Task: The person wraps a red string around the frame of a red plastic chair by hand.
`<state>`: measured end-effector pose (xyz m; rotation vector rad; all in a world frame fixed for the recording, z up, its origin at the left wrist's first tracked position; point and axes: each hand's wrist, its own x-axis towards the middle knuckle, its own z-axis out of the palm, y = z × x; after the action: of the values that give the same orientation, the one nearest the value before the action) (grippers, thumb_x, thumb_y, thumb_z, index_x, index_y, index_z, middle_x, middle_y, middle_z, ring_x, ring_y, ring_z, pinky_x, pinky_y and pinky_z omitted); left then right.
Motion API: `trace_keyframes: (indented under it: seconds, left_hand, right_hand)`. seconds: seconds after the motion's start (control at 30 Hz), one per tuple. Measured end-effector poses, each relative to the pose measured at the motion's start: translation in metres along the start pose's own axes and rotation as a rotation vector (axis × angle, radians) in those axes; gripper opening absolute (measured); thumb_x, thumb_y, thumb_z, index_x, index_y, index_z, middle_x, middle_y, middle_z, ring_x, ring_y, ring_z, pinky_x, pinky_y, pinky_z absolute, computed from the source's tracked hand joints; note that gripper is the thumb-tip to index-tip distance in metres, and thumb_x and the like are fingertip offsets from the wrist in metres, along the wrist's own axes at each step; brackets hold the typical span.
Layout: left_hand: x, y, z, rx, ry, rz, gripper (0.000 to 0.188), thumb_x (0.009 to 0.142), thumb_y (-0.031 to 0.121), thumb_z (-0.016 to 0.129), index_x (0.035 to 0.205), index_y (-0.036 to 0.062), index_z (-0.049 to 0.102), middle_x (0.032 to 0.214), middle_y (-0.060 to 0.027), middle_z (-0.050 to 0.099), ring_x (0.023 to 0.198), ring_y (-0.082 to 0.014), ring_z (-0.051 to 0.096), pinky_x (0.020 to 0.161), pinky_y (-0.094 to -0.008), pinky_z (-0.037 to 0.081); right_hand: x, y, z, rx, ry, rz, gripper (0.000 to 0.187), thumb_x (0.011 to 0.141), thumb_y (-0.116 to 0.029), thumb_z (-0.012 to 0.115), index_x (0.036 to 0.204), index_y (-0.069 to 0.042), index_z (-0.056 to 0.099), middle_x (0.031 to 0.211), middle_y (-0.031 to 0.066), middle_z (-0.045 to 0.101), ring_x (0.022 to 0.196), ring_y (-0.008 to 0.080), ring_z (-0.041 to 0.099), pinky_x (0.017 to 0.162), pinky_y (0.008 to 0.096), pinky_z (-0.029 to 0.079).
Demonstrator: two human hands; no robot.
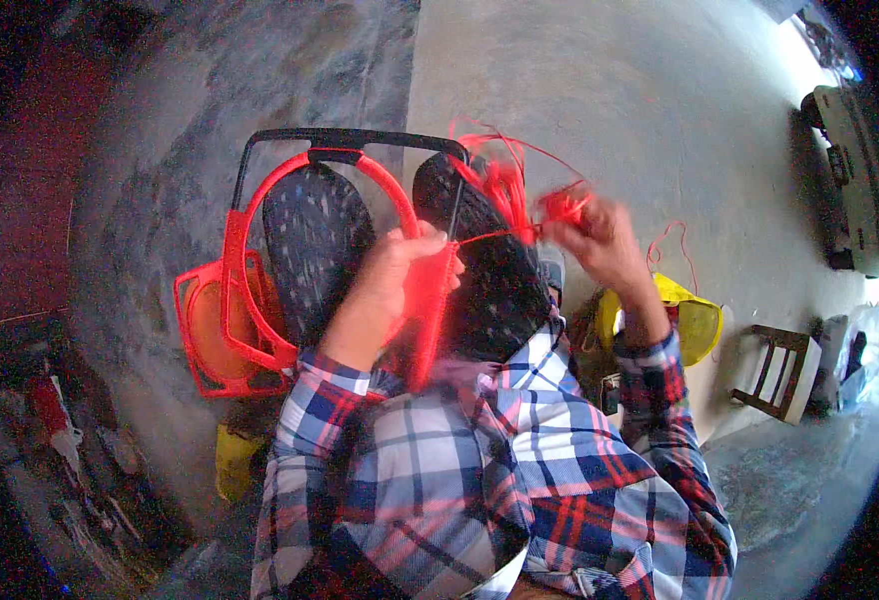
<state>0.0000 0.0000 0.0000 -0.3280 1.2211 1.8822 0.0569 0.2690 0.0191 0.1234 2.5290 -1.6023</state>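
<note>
A black metal frame with a ring wrapped in red cord rests over my lap, tilted toward me. My left hand is closed round the frame's right side, where red cord is wound in tight turns below the fingers. My right hand, raised to the right, pinches a small bunch of red cord. One strand runs taut from it to the frame beside my left hand. Between the hands hangs a loose, motion-blurred hank of red cord. Dark, light-flecked trousers cover my knees.
Left of my legs is a second, orange-red frame. A yellow object with a trailing red strand lies to the right, near a small wooden stool. Another yellow object is at lower left. A vehicle stands at far right.
</note>
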Motion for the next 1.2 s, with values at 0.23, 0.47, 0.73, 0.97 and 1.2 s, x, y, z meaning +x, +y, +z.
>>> trace_keyframes:
  seconds: [0.23, 0.47, 0.73, 0.97, 1.2]
  left_hand:
    - [0.001, 0.005, 0.001, -0.062, 0.038, 0.003, 0.012, 0.081, 0.014, 0.064, 0.083, 0.0091, 0.053, 0.074, -0.0127, 0.064, 0.062, -0.0258, 0.065, 0.054, -0.037, 0.055]
    - [-0.005, 0.006, -0.008, -0.109, 0.038, 0.013, 0.013, 0.078, 0.014, 0.066, 0.082, 0.0058, 0.057, 0.074, -0.0127, 0.063, 0.066, -0.0249, 0.065, 0.057, -0.0361, 0.055]
    - [0.001, 0.002, -0.002, -0.118, 0.021, -0.019, 0.01, 0.079, 0.012, 0.065, 0.08, 0.0091, 0.055, 0.075, -0.0113, 0.064, 0.062, -0.0247, 0.065, 0.054, -0.0378, 0.056]
    - [0.001, 0.004, 0.007, -0.012, 0.026, -0.047, 0.015, 0.084, 0.022, 0.062, 0.09, 0.0089, 0.059, 0.07, -0.0127, 0.064, 0.059, -0.0237, 0.064, 0.054, -0.0356, 0.054]
    - [0.007, 0.011, -0.001, -0.077, -0.023, -0.042, 0.023, 0.086, 0.029, 0.059, 0.096, 0.008, 0.059, 0.069, -0.0119, 0.062, 0.058, -0.0237, 0.063, 0.051, -0.035, 0.053]
  right_hand:
    - [-0.097, 0.063, -0.055, 1.412, 0.521, -0.222, 0.027, 0.089, -0.02, 0.051, 0.111, -0.004, 0.052, 0.101, 0.0053, 0.061, 0.085, 0.0168, 0.057, 0.081, 0.0324, 0.047]
    - [-0.167, 0.169, -0.111, 1.46, 0.733, -0.043, 0.013, 0.093, -0.018, 0.053, 0.092, -0.005, 0.053, 0.074, 0.0002, 0.054, 0.056, 0.0106, 0.039, 0.054, 0.0259, 0.036]
    - [-0.057, 0.074, -0.012, 0.797, 0.599, 0.334, 0.021, 0.092, -0.031, 0.052, 0.083, -0.011, 0.053, 0.069, -0.001, 0.049, 0.062, 0.0141, 0.05, 0.057, 0.0311, 0.043]
    - [-0.001, 0.024, 0.071, 0.289, 0.04, 0.019, 0.018, 0.089, -0.023, 0.06, 0.087, -0.005, 0.057, 0.07, -0.0037, 0.053, 0.062, 0.0081, 0.046, 0.057, 0.0259, 0.04]
    - [-0.043, 0.031, 0.065, 0.322, -0.14, 0.02, 0.013, 0.086, -0.017, 0.063, 0.085, -0.006, 0.058, 0.066, -0.0039, 0.05, 0.063, 0.0082, 0.044, 0.059, 0.0267, 0.038]
